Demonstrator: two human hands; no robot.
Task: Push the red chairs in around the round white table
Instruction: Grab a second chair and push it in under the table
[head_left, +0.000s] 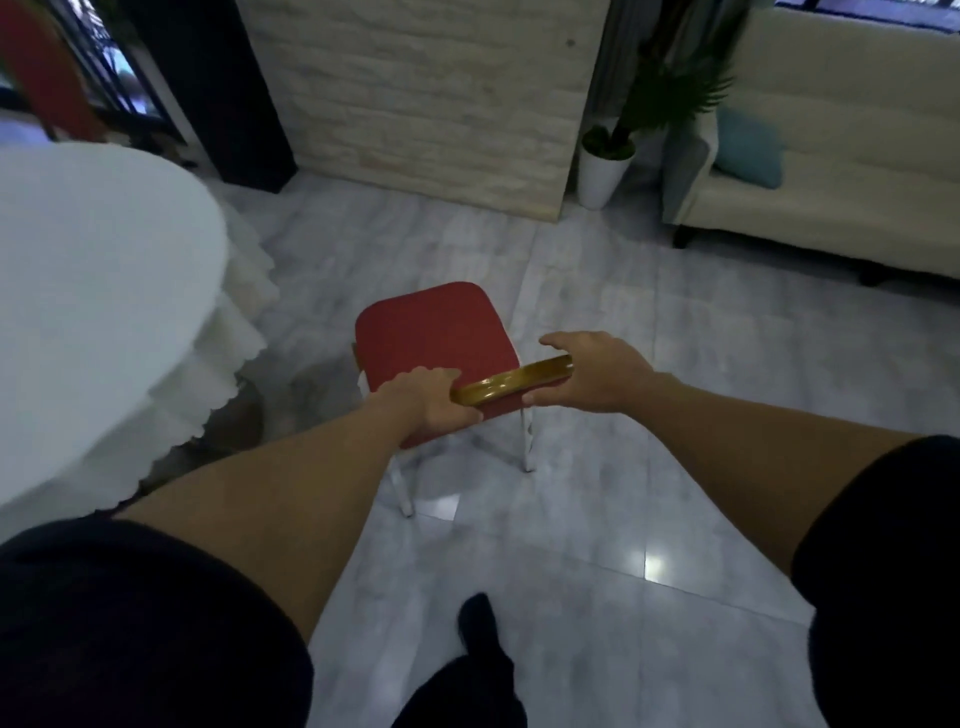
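Observation:
A red chair (439, 332) with a gold top rail and white legs stands on the marble floor in front of me, to the right of the round white table (88, 291). The chair is apart from the table's draped cloth. My left hand (434, 397) is closed around the left end of the gold rail. My right hand (597, 371) sits at the rail's right end, thumb under it and fingers spread over it. Another red chair back (44, 67) shows beyond the table at the top left.
A stone-faced pillar (431, 98) rises straight ahead. A potted plant (605, 156) stands to its right, then a cream sofa (831, 171) with a teal cushion. My dark-clad leg and foot (475, 654) are at the bottom centre. Glossy floor stretches around the chair.

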